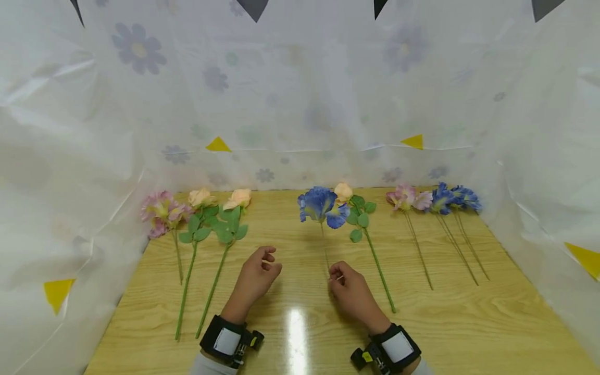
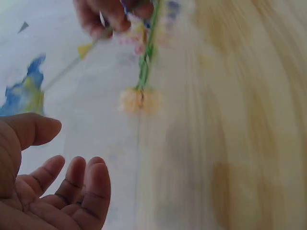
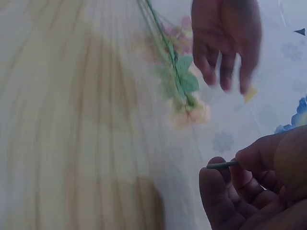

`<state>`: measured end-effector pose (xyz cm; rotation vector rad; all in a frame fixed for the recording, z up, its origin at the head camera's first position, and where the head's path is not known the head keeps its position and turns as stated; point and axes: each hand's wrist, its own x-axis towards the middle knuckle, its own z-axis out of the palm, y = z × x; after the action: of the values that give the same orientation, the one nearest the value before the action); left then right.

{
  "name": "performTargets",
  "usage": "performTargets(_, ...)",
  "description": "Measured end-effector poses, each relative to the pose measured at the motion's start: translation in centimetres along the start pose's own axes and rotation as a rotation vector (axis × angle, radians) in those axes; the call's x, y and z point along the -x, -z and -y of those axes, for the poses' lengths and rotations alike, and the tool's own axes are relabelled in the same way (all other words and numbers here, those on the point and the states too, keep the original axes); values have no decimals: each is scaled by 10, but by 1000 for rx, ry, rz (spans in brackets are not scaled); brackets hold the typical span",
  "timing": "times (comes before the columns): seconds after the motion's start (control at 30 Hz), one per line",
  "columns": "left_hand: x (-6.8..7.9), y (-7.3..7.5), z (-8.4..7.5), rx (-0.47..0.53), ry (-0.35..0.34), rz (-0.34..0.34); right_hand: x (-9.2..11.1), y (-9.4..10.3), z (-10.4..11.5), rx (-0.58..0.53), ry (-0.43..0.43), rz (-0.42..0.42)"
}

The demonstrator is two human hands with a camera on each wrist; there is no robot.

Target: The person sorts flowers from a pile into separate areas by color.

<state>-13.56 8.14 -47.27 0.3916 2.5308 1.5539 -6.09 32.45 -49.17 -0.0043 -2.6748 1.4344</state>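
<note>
Between thumb and fingertips my right hand (image 1: 350, 288) pinches the thin stem of a blue artificial iris (image 1: 317, 204), whose bloom stands up and away from me. In the right wrist view the stem's cut end (image 3: 221, 165) pokes out between the fingers. My left hand (image 1: 257, 275) hovers over the table to the left, fingers loosely bent and holding nothing; the left wrist view shows its thumb apart from the fingers. Just right of the held iris lies a peach rose (image 1: 344, 192) with a green leafy stem.
At left on the wooden table (image 1: 281, 239) lie a pink flower (image 1: 164, 208) and two peach roses (image 1: 239, 199). At right lie a pink flower (image 1: 407, 198) and blue irises (image 1: 452, 198). White patterned plastic sheeting (image 1: 300, 104) encloses the back and sides.
</note>
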Motion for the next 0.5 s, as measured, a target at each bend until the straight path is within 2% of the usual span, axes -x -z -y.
performTargets(0.13,2,28,18,-164,-22,14,0,27,-14,18,-46,-45)
performTargets(0.23,4,51,28,-317,-14,2,-2,58,-25,35,-80,-81)
performTargets(0.37,9,75,36,-486,10,-50,-8,118,-42,76,-125,-148)
performTargets(0.5,16,86,44,-547,11,-72,-13,184,-72,169,-205,-222)
